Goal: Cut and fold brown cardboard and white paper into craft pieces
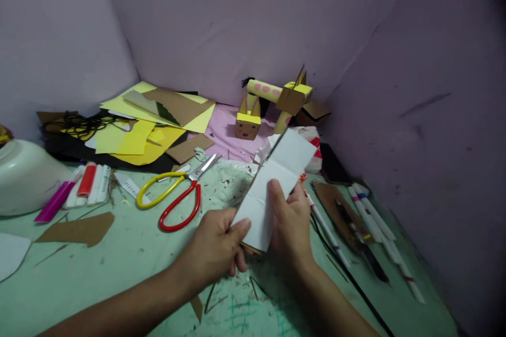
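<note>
Both my hands hold a folded white card strip [272, 179] with crease lines, tilted up over the green mat [130, 253]. My left hand [215, 247] grips its lower left edge, thumb on the white face. My right hand [290, 224] clasps the lower right side, thumb pressed on the card's middle. The card's underside looks brown along its bottom edge.
Scissors [177, 195] with yellow and red handles lie left of my hands. Markers [81, 187] and a white bowl [23, 174] sit far left. Yellow and brown paper sheets [158, 110] lie behind, with cardboard animal figures [272, 105]. Pens [375, 221] lie at right.
</note>
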The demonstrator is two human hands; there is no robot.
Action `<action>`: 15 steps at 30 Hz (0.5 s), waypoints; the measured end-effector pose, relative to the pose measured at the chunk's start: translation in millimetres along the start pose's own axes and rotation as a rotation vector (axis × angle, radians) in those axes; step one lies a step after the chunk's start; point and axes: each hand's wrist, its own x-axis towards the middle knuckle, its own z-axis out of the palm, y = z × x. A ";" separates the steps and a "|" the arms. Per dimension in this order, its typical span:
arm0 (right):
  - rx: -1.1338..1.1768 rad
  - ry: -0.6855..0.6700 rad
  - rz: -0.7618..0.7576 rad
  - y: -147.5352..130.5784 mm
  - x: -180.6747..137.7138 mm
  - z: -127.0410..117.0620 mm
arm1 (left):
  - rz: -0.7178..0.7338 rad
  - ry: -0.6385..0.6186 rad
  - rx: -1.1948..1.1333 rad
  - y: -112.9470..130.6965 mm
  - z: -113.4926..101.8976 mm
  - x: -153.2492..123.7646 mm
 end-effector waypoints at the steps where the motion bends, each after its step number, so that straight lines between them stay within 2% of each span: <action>1: 0.032 -0.052 0.052 -0.2 1.7 0.0 | -0.015 0.010 -0.050 1.7 -1.6 1.5; 5: 0.076 -0.317 0.345 -2.7 9.6 -5.1 | 0.029 0.116 -0.233 6.8 -11.2 6.6; 7: 0.046 -0.442 0.417 -4.9 11.6 -8.6 | 0.031 0.154 -0.281 7.7 -15.4 7.9; 10: 0.020 -0.559 0.437 -7.0 11.1 -11.3 | 0.004 0.155 -0.326 7.8 -17.6 8.4; 15: 0.028 -0.598 0.405 -4.9 9.8 -11.0 | -0.010 0.105 -0.378 9.2 -16.4 8.1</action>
